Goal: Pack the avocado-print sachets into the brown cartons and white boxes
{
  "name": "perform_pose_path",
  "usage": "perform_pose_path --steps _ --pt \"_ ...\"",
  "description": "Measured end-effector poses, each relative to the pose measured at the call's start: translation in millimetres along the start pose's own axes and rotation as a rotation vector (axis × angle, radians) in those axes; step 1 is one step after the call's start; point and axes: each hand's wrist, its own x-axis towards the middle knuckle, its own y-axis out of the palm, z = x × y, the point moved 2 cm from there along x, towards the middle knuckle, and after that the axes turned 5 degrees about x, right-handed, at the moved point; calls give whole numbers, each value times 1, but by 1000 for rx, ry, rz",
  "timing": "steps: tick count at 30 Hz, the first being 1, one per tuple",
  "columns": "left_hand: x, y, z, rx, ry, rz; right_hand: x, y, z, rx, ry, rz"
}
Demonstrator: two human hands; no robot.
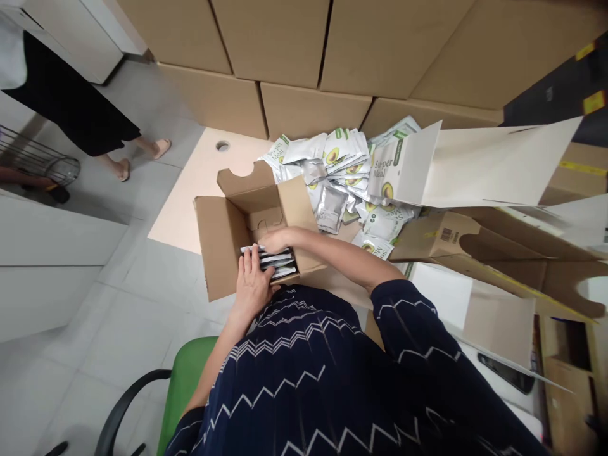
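Observation:
An open brown cardboard box (216, 244) stands in front of me, its flaps spread. Inside, several flat foil packets (284, 272) are lined up on edge against the near side. My left hand (254, 278) reaches over the near wall, fingers stretched out on the packets' top edges and thumb apart. My right hand (277, 239) is inside the box just behind the packets, touching the rearmost one; its fingertips are hidden. To the right of the box lies a loose heap of silver-white pouches (332, 206) printed with an avocado.
Brown cartons (289, 41) are stacked behind the table (183, 193). White "Super Meal" boxes (484, 164) and an open brown carton (494, 247) crowd the right. A green chair (187, 373) is at lower left. A person in a black skirt (71, 95) stands near a wire cart (33, 155).

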Motion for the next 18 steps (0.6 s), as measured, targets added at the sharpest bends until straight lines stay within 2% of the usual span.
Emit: perform_pose_path --steps 4,6,8,10,11,13,15,16,18 --pt "4 -4 0 7 14 11 -8 0 5 44 -9 -3" --pt "5 -4 0 20 17 19 -22 -5 8 138 -19 -108" --pt "5 -4 1 32 17 27 -43 -11 5 347 -91 -329" --pt "5 -3 1 38 17 33 -69 -13 -11 626 -153 -633" --pt "5 -3 1 40 17 33 -82 -11 -25 755 -135 -799" --pt "5 -2 1 41 17 32 -103 4 -64 903 43 -1124" --pt "5 -3 2 47 20 31 -117 30 -106 869 373 -1355" --pt "5 -3 2 52 23 31 -120 45 -124 787 545 -1361" --pt "5 -3 1 62 28 29 -116 78 -152 592 784 -1150"
